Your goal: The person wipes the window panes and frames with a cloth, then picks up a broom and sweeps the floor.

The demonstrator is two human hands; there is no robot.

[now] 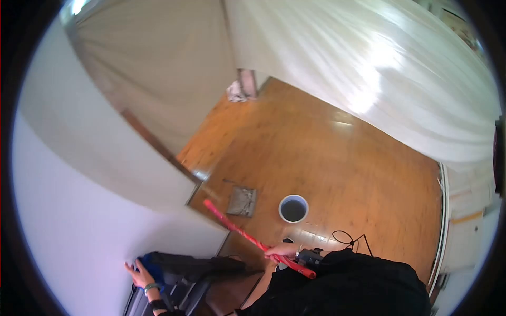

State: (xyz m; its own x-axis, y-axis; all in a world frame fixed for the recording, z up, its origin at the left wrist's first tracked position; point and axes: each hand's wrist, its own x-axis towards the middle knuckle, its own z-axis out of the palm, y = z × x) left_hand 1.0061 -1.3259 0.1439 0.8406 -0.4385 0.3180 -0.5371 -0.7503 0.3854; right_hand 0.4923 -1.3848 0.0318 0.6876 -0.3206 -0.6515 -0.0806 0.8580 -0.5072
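Above a wooden floor (348, 168), bounded at the far side by the lower edge of a hanging white sheet (316, 63) and along the right by a pale rail (444, 210), with a wide open stretch between, beyond and to the right of a round bucket (293, 196). Tighter on the left, with a white partition (89, 221) cutting in, its corner near the far tip of a red stick (232, 226), and a beige curtain (158, 68) hanging behind. Held slantwise in the right hand (283, 249), fingers closed around the stick toward its near end, well back from the far tip and close to black clothing (369, 284). At the lower left, beside the partition, the left hand (139, 274), fingers spread against a blue bundle (154, 268) on a dark bag (184, 263); impossible to tell any pinch on the fabric. Standing on the floor beyond the right hand, the bucket, pale-rimmed and dark inside, too dim to tell liquid from bare bottom. To its left, near but apart, a flat grey packet (242, 201); to its lower right, a looped black cable (345, 231). Farther off, by the curtain's edge, a crumpled white cloth (236, 92). Contents of the dark bag, hidden from view.
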